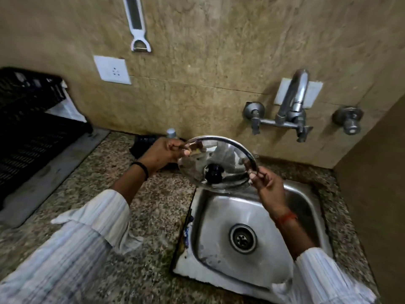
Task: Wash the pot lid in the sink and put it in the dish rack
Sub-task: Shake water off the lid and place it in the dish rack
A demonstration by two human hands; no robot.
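1. Lid position: the pot lid (217, 163) hangs in the air above the back-left corner of the sink (252, 270), tilted, knob (212, 175) facing the person.
2. Left hand (163, 155) pinches the rim on the side away from the sink; right hand (266, 187) pinches the opposite rim, over the basin. Both sets of fingers are closed on the lid.
3. Faucet (293, 102) stands behind the sink; the lid sits below and left of its spout.
4. Lid looks shiny steel, mirror-like, with a black knob; no water is visibly running.
5. Dish rack (28, 128), black, lies far left of the sink, nearer the left hand.
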